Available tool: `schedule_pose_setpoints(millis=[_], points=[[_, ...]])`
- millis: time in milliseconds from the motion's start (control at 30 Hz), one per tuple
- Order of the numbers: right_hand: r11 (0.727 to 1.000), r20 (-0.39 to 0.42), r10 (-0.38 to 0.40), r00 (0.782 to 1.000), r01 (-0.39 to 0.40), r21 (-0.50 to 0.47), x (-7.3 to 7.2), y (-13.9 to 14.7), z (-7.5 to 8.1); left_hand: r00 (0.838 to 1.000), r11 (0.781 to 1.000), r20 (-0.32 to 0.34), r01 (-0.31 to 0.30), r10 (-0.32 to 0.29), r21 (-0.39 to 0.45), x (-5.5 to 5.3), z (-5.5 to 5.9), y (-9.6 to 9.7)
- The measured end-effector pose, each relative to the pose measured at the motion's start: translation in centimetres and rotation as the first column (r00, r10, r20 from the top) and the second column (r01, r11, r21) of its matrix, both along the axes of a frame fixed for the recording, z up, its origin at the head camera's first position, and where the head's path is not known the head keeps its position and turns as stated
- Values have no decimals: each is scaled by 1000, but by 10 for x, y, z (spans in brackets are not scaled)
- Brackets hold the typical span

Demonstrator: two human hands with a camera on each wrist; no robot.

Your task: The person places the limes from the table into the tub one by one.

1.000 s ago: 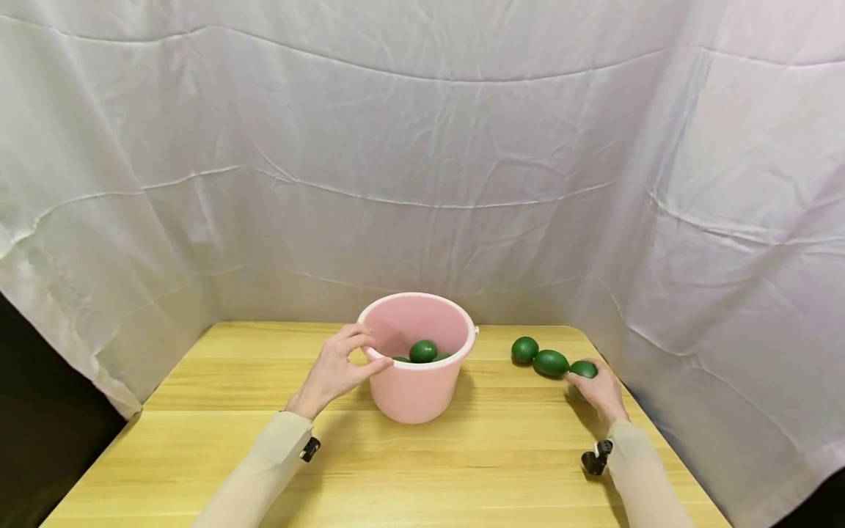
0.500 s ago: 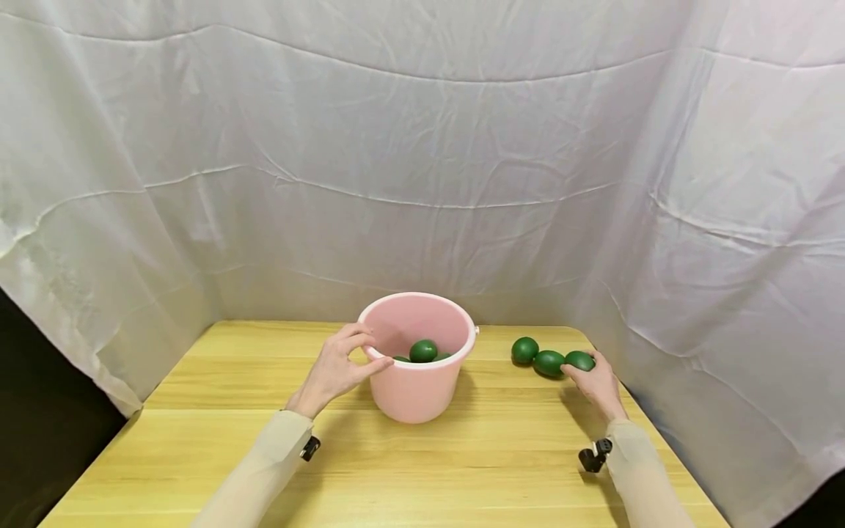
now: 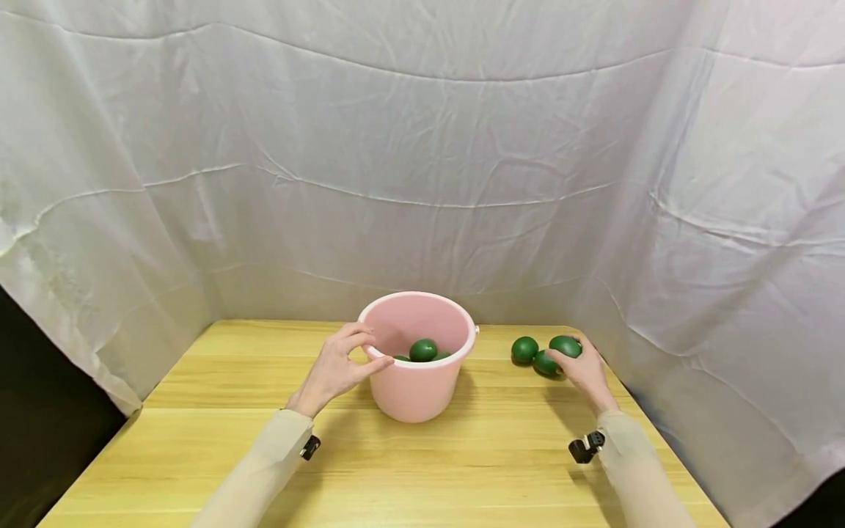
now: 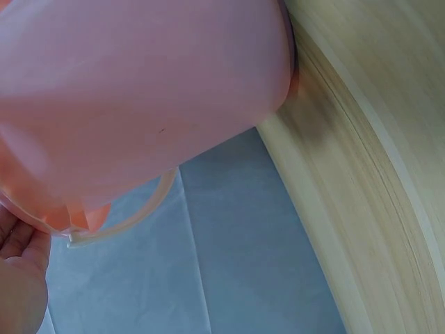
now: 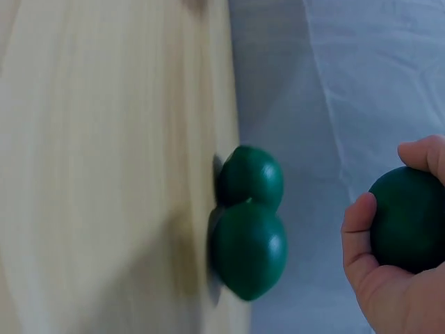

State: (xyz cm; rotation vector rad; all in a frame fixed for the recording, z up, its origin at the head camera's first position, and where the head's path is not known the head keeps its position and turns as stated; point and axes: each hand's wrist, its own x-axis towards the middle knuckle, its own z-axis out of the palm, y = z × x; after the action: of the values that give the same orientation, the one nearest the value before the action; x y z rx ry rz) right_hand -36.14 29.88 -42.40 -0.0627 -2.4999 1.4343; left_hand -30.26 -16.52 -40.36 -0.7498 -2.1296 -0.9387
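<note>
A pink bucket (image 3: 414,392) stands on the table with several dark green limes inside, one lime (image 3: 423,350) on top. My left hand (image 3: 333,370) pinches the bucket's left rim between thumb and fingers. In the left wrist view the bucket's wall and its pale handle (image 4: 139,217) show beside the fingertips. My right hand (image 3: 589,372) grips another lime (image 5: 409,221) between thumb and fingers, raised off the table. Two limes lie touching on the table to its left, the farther lime (image 3: 524,350) and the nearer lime (image 3: 545,363), which the right hand partly covers in the head view.
The light wooden table (image 3: 422,477) stretches in front of the bucket and to both sides. White cloth (image 3: 422,147) hangs behind and at the right edge. A small black camera (image 3: 586,446) sits at the right wrist.
The right hand has lifted the nearest lime off the table and carried it left and upward, over the edge of the middle lime. The left hand and the bucket stay in place.
</note>
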Motion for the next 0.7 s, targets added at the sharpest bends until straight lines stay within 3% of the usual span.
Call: schedule_pose_setpoints(millis=[333,700], points=[[992,-14,117,993,-117,-47,3,-29,20,1000,1000,-24,10,-10,12,0,0,1],[984,-66,170,983,-172,-37,7,-59,39,999,1000,-38,3,-3,-13,-1,-1,0]])
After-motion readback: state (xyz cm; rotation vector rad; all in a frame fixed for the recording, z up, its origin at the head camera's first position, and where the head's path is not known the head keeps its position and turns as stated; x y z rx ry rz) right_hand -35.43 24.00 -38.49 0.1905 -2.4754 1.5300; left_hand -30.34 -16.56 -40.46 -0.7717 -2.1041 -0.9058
